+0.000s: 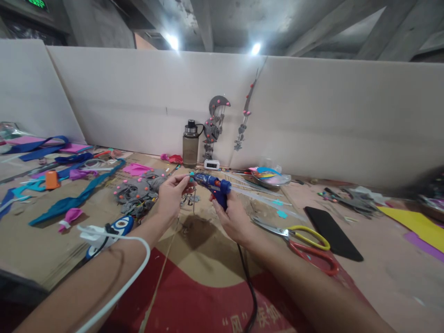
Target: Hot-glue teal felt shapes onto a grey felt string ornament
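Observation:
My right hand grips a blue hot glue gun by its handle, nozzle pointing left, with its black cord trailing toward me. My left hand is closed in a pinch on a thin grey strip tipped with a small teal bead, held right at the gun's nozzle. Both hands hover above the cardboard-covered table. A pile of grey felt pieces with pink beads lies just left of my left hand.
Scissors with yellow and red handles and a black phone lie to the right. A water bottle stands by the white back wall, where grey decorations hang. Blue and pink felt scraps cover the left.

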Motion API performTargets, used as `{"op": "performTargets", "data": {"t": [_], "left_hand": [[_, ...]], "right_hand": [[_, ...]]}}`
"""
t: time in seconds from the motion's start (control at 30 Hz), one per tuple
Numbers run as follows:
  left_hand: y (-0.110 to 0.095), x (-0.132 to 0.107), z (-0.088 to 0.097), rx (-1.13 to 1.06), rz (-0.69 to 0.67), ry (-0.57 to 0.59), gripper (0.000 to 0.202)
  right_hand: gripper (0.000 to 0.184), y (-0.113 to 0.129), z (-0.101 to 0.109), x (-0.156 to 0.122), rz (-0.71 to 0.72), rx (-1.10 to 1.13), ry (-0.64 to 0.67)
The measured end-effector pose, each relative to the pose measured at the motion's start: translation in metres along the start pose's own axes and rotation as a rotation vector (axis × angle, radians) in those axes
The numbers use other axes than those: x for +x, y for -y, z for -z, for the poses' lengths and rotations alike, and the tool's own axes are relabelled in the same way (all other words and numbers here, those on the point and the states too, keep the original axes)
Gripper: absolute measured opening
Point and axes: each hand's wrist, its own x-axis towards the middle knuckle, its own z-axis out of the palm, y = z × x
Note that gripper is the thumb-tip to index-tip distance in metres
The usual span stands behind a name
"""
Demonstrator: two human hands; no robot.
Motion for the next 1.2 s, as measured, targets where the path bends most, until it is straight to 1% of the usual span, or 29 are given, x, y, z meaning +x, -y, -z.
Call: {"op": "performTargets", "data": {"t": [0.2,0.43,0.67,0.83,1.0,1.2], "left_hand": [[0.0002,-0.0003,-0.0006,0.013,-0.008,0.025,0.030],[-0.0010,-0.0012,-0.0009,0.013,-0.004,0.005,0.030],[-0.0011,-0.0028,-0.0020,0.015,0.005,0.026,0.031],[-0.0008,-0.0019,-0.0016,0.005,0.014,0.010,0.030],[0.0006,-0.0015,-0.0013,0.017,0.001,0.032,0.029],[0.0008,-0.0011,-0.0011,0.010,0.003,0.011,0.030]], "right_hand": [[0.014,-0.0009,0.0000,0.0012,0.006,0.029,-0.072],[0.017,0.0004,-0.0001,-0.0003,0.005,0.014,-0.033],[0.020,-0.0002,-0.0004,0.0001,0.012,0.027,-0.085],[0.020,0.0007,-0.0005,-0.0008,-0.010,0.060,-0.058],[0.020,0.0003,-0.0007,-0.0003,-0.009,0.044,-0.088],[0.021,0.0016,-0.0013,-0.0017,-0.022,0.039,-0.057]]}}
